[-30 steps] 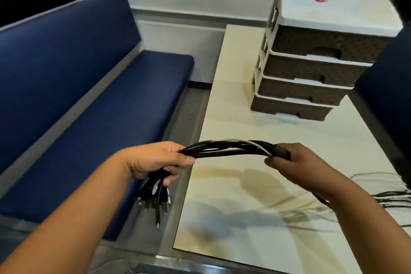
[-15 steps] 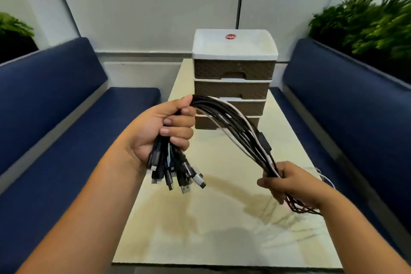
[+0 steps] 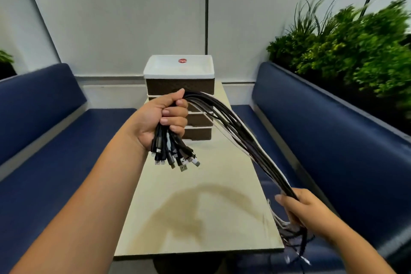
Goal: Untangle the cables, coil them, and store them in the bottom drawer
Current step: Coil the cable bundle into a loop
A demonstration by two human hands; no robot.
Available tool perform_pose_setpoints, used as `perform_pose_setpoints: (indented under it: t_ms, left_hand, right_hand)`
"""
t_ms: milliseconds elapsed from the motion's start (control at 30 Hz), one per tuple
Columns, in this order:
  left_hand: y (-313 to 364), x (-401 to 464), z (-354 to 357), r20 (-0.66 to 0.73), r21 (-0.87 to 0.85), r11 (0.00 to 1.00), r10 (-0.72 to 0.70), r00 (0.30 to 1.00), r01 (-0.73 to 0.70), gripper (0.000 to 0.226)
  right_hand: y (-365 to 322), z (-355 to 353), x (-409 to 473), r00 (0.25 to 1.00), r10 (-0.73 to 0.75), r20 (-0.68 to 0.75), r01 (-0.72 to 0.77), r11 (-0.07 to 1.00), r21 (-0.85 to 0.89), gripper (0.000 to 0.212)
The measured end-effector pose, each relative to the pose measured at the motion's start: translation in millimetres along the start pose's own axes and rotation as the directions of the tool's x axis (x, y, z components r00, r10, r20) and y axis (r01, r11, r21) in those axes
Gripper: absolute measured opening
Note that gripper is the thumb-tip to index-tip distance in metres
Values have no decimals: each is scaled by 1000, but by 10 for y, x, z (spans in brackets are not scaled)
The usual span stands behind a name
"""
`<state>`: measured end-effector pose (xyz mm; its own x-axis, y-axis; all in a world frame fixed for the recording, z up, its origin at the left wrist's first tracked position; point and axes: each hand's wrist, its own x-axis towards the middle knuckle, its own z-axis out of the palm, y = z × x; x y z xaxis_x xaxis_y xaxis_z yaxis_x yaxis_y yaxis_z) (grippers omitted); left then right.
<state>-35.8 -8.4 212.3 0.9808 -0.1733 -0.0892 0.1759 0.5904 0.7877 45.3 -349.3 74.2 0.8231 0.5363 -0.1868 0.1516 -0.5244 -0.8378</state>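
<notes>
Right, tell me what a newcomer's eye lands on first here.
First, the thick bundle of black cables stretched above the table, its plug ends hanging below the raised left hand, its far length gripped by the right hand low at right. Then the white-topped drawer unit at the table's far end.

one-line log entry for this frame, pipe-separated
left hand: grips cable bundle near plugs | right hand: grips bundle lower | cables: uncoiled | drawer unit: shut, on table

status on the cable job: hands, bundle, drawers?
Left hand grips cable bundle near the plugs; right hand holds the far end. Drawer unit shut. Nothing blocking.
</notes>
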Motion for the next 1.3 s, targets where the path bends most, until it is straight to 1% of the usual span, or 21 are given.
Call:
perform_pose_setpoints:
  t_ms: [100, 200, 267, 333, 367, 433, 500, 567, 600, 667, 700, 767, 800, 833, 867, 933, 1000, 1067, 1133, 1200, 1300]
  left_hand:
    - [-24, 45, 224, 63, 22, 999, 34, 997, -36, 31]
    - [-7, 68, 421, 50, 28, 995, 94, 994, -95, 32]
    - [-2, 68, 560, 2, -11, 992, 128, 992, -128, 30]
    - [-19, 71, 693, -86, -36, 983, 177, 981, -180, 27]
    - [-37, 70, 760, -132, -21, 976, 210, 969, -215, 27]
    - [-96, 72, 868, -212, 40, 957, 290, 933, -288, 28]
    - [-166, 71, 960, -272, 140, 922, 386, 881, -361, 32]
    - [-230, 43, 1040, -315, 270, 863, 498, 808, -427, 32]
    - [-260, 13, 1086, -329, 344, 823, 557, 762, -453, 31]
    - [-332, -1, 1130, -331, 496, 722, 671, 663, -482, 30]
    - [-367, -16, 1140, -318, 578, 664, 719, 618, -475, 31]
    - [-429, -51, 1124, -239, 758, 509, 800, 551, -409, 35]
    - [-449, -71, 1115, -187, 829, 431, 815, 549, -357, 36]
    - [-464, -86, 1109, -144, 879, 369, 810, 568, -304, 37]
    - [-469, -111, 1109, -127, 909, 337, 783, 608, -245, 36]
    - [-450, -133, 1086, -128, 928, 339, 682, 720, -156, 34]
    - [-394, -181, 1057, -143, 911, 402, 523, 840, -95, 35]
    - [-307, -233, 973, -117, 832, 548, 325, 939, -86, 34]
    - [-235, -278, 855, -58, 740, 666, 203, 978, -94, 23]
    - [-205, -302, 750, -27, 705, 707, 114, 993, -62, 24]
    - [-212, -322, 699, 24, 672, 741, -18, 1000, -3, 35]
  right_hand:
    - [14, -96, -188, 999, -4, -40, 7, 997, 76, 34]
    - [-67, -59, -295, 995, 12, -104, -4, 996, 85, 39]
    - [-157, 7, -329, 986, 20, -163, -28, 998, -51, 41]
    - [-292, 94, -356, 983, 13, -183, -62, 962, -266, 41]
    - [-361, 140, -364, 982, -9, -187, -66, 919, -388, 40]
    - [-546, 230, -416, 981, -52, -188, -82, 766, -637, 39]
    - [-758, 284, -523, 986, -60, -156, -80, 649, -757, 40]
    - [-1018, 317, -631, 997, -47, -65, -25, 596, -803, 35]
    - [-1175, 340, -680, 1000, -16, -3, 6, 541, -841, 29]
    - [-1494, 397, -716, 989, 116, 87, 38, 371, -928, 16]
    - [-1645, 430, -728, 981, 161, 110, 57, 302, -951, 18]
    - [-1891, 462, -749, 977, 152, 149, 114, 216, -970, 19]
    - [-1992, 454, -789, 979, 101, 177, 156, 186, -970, 14]
    - [-2097, 428, -823, 977, 30, 211, 203, 158, -966, 10]
    - [-2194, 397, -851, 968, -41, 248, 252, 134, -959, 8]
    - [-2400, 329, -870, 940, -136, 312, 329, 130, -935, 15]
    - [-2555, 242, -819, 903, -180, 391, 422, 190, -886, 16]
    - [-2651, 135, -736, 861, -205, 466, 508, 311, -803, 10]
    - [-2693, 19, -669, 820, -239, 520, 569, 434, -698, 15]
    - [-2708, -71, -617, 794, -289, 534, 592, 569, -571, 24]
    - [-2722, -117, -561, 792, -389, 470, 583, 711, -394, 27]
